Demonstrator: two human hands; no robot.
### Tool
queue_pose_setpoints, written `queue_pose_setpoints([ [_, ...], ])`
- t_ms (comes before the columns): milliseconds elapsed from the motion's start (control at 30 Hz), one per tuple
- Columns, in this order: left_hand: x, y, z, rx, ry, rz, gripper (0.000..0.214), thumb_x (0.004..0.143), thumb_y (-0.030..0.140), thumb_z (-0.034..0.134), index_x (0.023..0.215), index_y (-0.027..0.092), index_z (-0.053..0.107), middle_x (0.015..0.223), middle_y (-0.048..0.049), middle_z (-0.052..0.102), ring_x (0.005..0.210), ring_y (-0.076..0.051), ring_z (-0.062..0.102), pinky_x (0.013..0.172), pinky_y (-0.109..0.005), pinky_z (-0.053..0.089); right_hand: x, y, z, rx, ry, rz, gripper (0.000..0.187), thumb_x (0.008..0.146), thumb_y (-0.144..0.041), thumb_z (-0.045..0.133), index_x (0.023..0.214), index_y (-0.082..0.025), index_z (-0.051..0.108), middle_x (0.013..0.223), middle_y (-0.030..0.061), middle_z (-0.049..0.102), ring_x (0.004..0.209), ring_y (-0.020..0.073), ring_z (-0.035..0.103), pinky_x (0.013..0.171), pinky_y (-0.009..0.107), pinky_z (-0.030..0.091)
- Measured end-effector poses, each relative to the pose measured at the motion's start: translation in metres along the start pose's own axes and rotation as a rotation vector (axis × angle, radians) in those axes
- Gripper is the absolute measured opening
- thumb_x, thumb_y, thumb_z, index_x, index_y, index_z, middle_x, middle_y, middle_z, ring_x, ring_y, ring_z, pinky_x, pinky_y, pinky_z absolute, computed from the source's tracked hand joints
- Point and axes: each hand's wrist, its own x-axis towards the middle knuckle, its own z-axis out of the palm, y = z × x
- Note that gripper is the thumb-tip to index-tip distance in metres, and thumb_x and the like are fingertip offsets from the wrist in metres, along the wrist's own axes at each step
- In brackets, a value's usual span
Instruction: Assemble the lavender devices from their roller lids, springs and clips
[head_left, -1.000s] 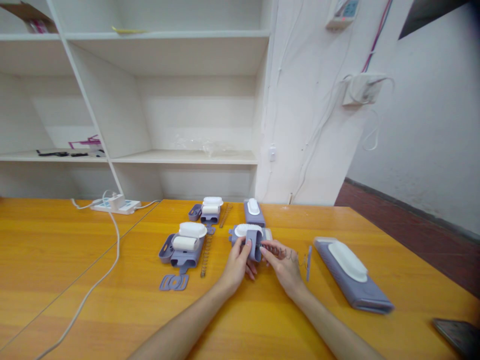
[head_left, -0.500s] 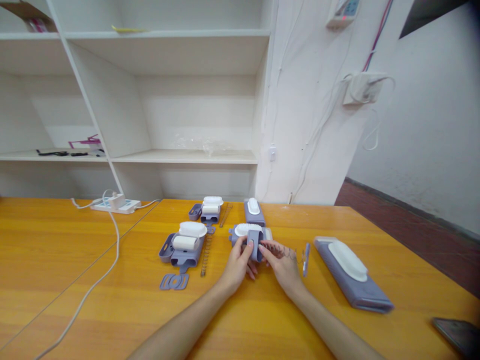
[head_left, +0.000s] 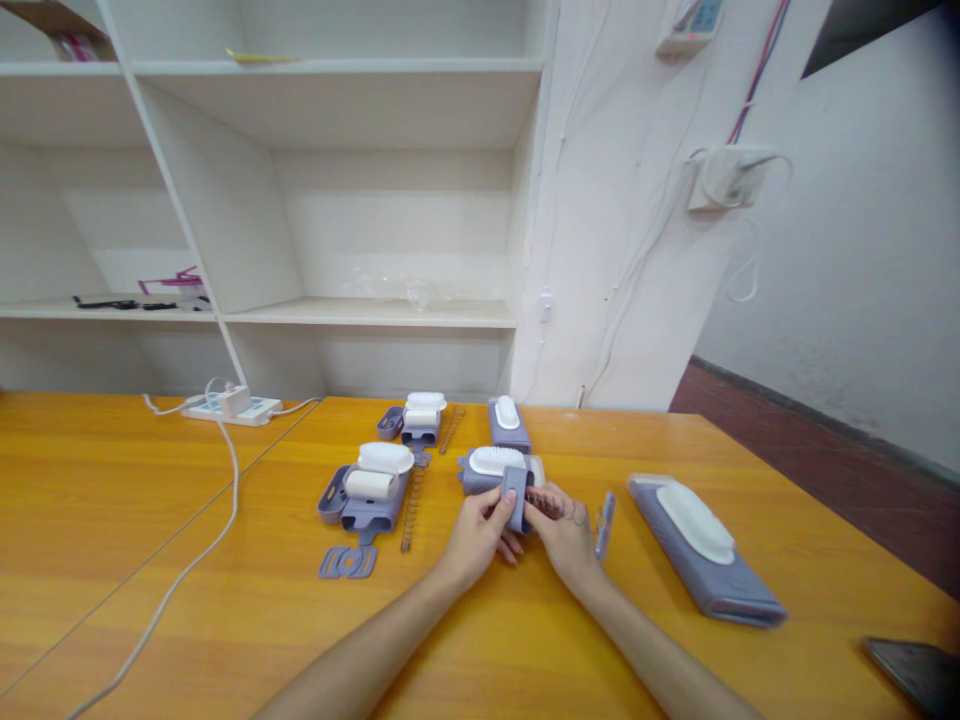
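Over a glossy orange wooden surface point(head_left: 247, 625) before white shelves point(head_left: 322, 318), hold the hollow, grey-purple plastic box piece point(head_left: 516, 486) steady, clamped in the left hand point(head_left: 474, 532) near a white, bristly oval brush point(head_left: 496, 459). Guide the thin coiled metal spring point(head_left: 543, 503), pinched in the right hand point(head_left: 567, 540), squarely, without buckling the coils or twisting the flat grey-purple plate point(head_left: 606, 526) at the far end.

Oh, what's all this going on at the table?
A person is handling small parts with bare hands. The left hand grips a purple-grey part, and the right hand holds a coil spring up to it; how far in the spring sits is hard to tell. A flat piece shows near the spring's other end. Left of the hands, another spring lies on the table.
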Motion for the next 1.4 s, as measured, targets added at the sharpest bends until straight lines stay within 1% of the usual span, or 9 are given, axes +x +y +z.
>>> queue_pose_setpoints([
  [233,-0.001,-0.001,0.0,0.038,-0.054,0.014,0.046,0.078,0.056,0.049,0.093,0.013,0.06,0.059,-0.0009,0.055,0.045,-0.013,0.059,0.04,-0.02,0.047,-0.001,0.008,-0.003,-0.069,-0.043,-0.02,0.023,0.072,-0.035,0.059,0.057,-0.02,0.066,0.062,0.0009,0.055,0.06,0.0152,0.052,0.055,0.025,0.039],
  [333,0.0,0.0,0.0,0.003,-0.045,-0.008,0.048,0.078,0.057,0.048,0.094,0.013,0.058,0.06,-0.0013,0.056,0.046,-0.014,0.061,0.04,-0.021,0.048,0.0,0.013,-0.001,-0.063,0.014,-0.003,0.016,0.069,-0.036,0.062,0.066,-0.022,0.07,0.066,0.002,0.06,0.065,0.018,0.055,0.06,0.027,0.042],
  [400,0.001,0.002,0.0,-0.045,-0.016,-0.027,0.05,0.077,0.058,0.048,0.099,0.014,0.056,0.06,-0.0014,0.057,0.046,-0.015,0.061,0.04,-0.021,0.048,0.001,0.015,0.001,-0.054,0.045,-0.013,0.017,0.067,-0.037,0.064,0.074,-0.022,0.071,0.07,0.0027,0.062,0.069,0.0194,0.056,0.065,0.029,0.043],
  [467,0.002,0.003,0.001,-0.088,0.013,-0.041,0.053,0.077,0.06,0.047,0.102,0.014,0.053,0.061,-0.0016,0.058,0.047,-0.015,0.062,0.041,-0.022,0.049,0.002,0.018,0.002,-0.024,0.026,-0.028,0.021,0.067,-0.036,0.065,0.08,-0.02,0.071,0.074,0.0037,0.064,0.07,0.0193,0.056,0.067,0.031,0.044],
  [667,0.004,0.003,0.001,-0.148,0.058,-0.044,0.05,0.077,0.056,0.049,0.104,0.014,0.048,0.066,-0.0034,0.061,0.047,-0.015,0.062,0.041,-0.023,0.05,0.0,0.022,0.002,0.096,-0.029,0.008,0.03,0.072,-0.039,0.064,0.091,-0.017,0.069,0.078,0.0055,0.063,0.072,0.0185,0.057,0.062,0.029,0.045],
  [833,0.005,0.0,-0.001,-0.167,0.098,-0.035,0.048,0.078,0.055,0.049,0.102,0.014,0.047,0.063,-0.0026,0.06,0.047,-0.016,0.062,0.041,-0.024,0.05,0.0,0.022,0.002,0.122,-0.017,0.004,0.031,0.07,-0.04,0.065,0.09,-0.017,0.07,0.075,0.005,0.062,0.07,0.0184,0.058,0.056,0.027,0.046],
  [967,0.006,0.0,-0.001,-0.169,0.1,-0.023,0.046,0.077,0.055,0.051,0.099,0.015,0.049,0.065,-0.0023,0.06,0.047,-0.015,0.062,0.04,-0.023,0.049,0.0,0.023,0.003,0.086,-0.011,0.003,0.03,0.071,-0.041,0.065,0.089,-0.018,0.07,0.075,0.0049,0.063,0.069,0.0185,0.058,0.056,0.027,0.046],
  [1167,0.005,0.001,-0.003,-0.145,0.076,-0.035,0.041,0.078,0.052,0.053,0.093,0.014,0.049,0.066,-0.0026,0.06,0.045,-0.015,0.061,0.039,-0.022,0.049,0.001,0.021,0.0,0.012,-0.042,0.013,0.026,0.072,-0.038,0.063,0.087,-0.018,0.071,0.078,0.0046,0.064,0.071,0.0185,0.06,0.064,0.029,0.047],
  [1400,0.004,0.001,-0.004,-0.109,0.028,-0.036,0.042,0.077,0.052,0.054,0.093,0.013,0.051,0.065,-0.0044,0.061,0.042,-0.014,0.059,0.035,-0.019,0.045,0.0,0.017,-0.001,-0.067,-0.066,0.007,0.022,0.073,-0.037,0.061,0.077,-0.018,0.07,0.071,0.0022,0.061,0.069,0.0167,0.059,0.062,0.026,0.044],
])
